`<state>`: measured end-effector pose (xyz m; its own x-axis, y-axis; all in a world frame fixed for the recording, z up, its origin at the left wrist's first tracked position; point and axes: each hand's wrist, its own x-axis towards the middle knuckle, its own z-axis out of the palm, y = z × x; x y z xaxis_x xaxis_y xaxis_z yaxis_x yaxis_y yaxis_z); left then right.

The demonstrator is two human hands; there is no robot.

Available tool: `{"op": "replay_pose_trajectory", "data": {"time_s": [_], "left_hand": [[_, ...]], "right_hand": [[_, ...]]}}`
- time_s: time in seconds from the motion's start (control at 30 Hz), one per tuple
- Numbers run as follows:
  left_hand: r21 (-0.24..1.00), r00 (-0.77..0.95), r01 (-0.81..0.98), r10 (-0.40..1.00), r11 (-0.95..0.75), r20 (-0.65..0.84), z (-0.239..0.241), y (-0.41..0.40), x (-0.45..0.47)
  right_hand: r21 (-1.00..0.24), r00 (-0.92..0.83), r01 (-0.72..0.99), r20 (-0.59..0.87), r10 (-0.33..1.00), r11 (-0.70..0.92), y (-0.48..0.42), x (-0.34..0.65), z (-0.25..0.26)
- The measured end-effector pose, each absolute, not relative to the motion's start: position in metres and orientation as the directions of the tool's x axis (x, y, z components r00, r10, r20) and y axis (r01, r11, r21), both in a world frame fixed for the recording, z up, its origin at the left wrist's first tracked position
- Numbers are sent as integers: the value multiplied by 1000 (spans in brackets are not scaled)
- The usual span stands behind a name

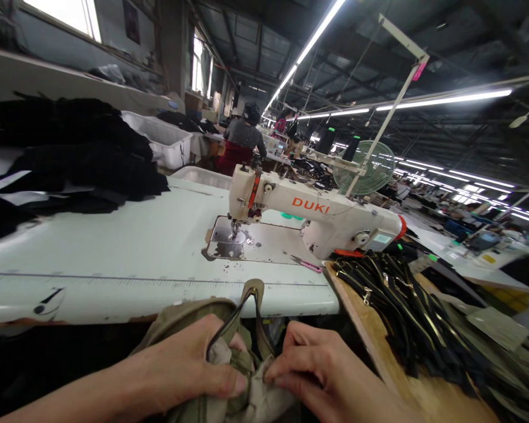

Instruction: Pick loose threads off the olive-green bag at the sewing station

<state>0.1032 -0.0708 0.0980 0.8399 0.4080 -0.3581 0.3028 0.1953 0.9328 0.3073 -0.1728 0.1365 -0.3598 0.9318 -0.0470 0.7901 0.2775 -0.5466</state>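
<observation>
An olive-green fabric piece with a dark-edged opening hangs at the table's front edge, and its paler inside shows between my hands. My left hand is closed on it, thumb lying over the cloth. With fingers pinched together, my right hand grips the pale cloth to the right of the opening. The tip of a looped strip stands up against the table edge. Beyond it is a white sewing machine marked DUKI, its needle area apart from the cloth. What kind of item the fabric belongs to, I cannot tell.
Pink-handled snips lie by the machine base. Black zippers with gold teeth cover a wooden board at right. Black fabric pieces are piled at left, near a white plastic bin. A person sits farther back.
</observation>
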Motion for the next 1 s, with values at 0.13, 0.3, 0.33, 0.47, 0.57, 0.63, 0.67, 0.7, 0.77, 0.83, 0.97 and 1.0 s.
{"op": "replay_pose_trajectory", "data": {"time_s": [0.13, 0.3, 0.33, 0.47, 0.57, 0.63, 0.67, 0.7, 0.77, 0.83, 0.97, 1.0], "left_hand": [[924, 817, 334, 431, 187, -382, 104, -70, 104], [910, 805, 365, 424, 198, -415, 108, -69, 104], [915, 813, 356, 419, 191, -404, 107, -69, 105], [926, 843, 355, 382, 130, -378, 105, -66, 102], [928, 861, 372, 364, 27, -356, 105, -62, 98], [927, 872, 374, 351, -33, -340, 106, -60, 96], [929, 880, 368, 339, -48, -331, 107, -59, 96], [933, 888, 357, 331, -55, -320, 106, -58, 97], [945, 902, 323, 317, -48, -293, 105, -58, 98], [957, 913, 289, 307, -21, -269, 102, -59, 100], [958, 905, 274, 312, 88, -288, 94, -60, 102], [955, 905, 273, 304, 115, -296, 92, -60, 103]], "right_hand": [[-560, -373, 778, -45, 927, 286, -171, 308, 132], [-552, -393, 768, -6, 919, 325, -171, 305, 127], [-548, -392, 770, -3, 920, 327, -171, 305, 127], [-523, -410, 774, 16, 912, 358, -171, 305, 123], [-455, -443, 786, 59, 895, 419, -173, 308, 119], [-385, -458, 802, 95, 884, 457, -174, 310, 116], [-355, -468, 804, 116, 876, 477, -174, 310, 114], [-342, -479, 800, 134, 868, 494, -175, 311, 112], [-352, -493, 783, 152, 857, 513, -175, 311, 108], [-391, -490, 769, 148, 859, 506, -175, 312, 103], [-460, -467, 759, 110, 877, 462, -174, 312, 94], [-486, -463, 751, 97, 881, 448, -174, 312, 92]]}}
